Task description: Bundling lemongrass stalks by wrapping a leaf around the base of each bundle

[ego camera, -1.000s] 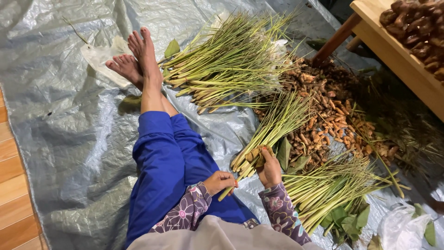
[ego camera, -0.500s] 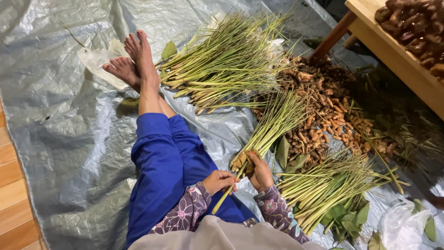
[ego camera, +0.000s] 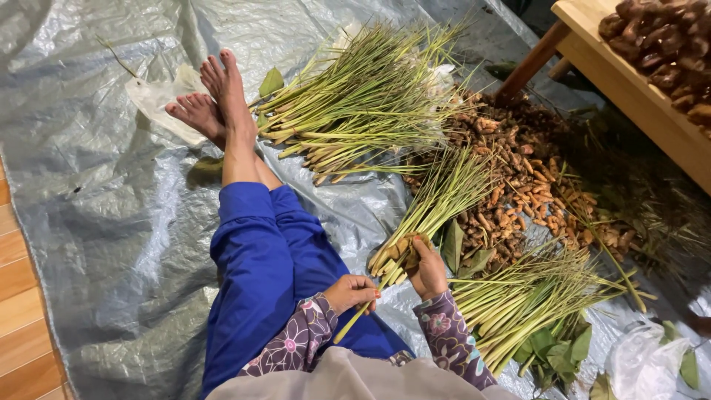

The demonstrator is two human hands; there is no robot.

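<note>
Bundle in hand: a sheaf of lemongrass stalks [ego camera: 437,204], pale and thick at the base, thinning to green tips that fan up and away to the right; it lies on the tarp just right of the blue-trousered legs [ego camera: 259,259].
Right hand [ego camera: 427,268]: fingers closed around the pale base end of that sheaf, thumb on top.
Left hand [ego camera: 354,290]: fingers curled shut on a single stalk [ego camera: 361,311], which slants down to the left, its upper end meeting the sheaf's base.
Large pile [ego camera: 363,96]: more lemongrass, bases toward the bare feet [ego camera: 211,100], tips spread to the right.
Near pile [ego camera: 518,300]: a third heap of stalks right of the right forearm, green leaves [ego camera: 555,344] under its lower edge.
Roots: a brown and orange mound of roots [ego camera: 518,185] sits behind the held sheaf, touching its tips.
Right edge: a wooden table [ego camera: 637,89] with dark tubers on top stands in the upper right corner; a clear plastic bag [ego camera: 644,363] lies at the lower right.
Open room: the grey tarp [ego camera: 96,200] is bare to the left of the legs, out to the wooden floor [ego camera: 22,318] at the left border.
</note>
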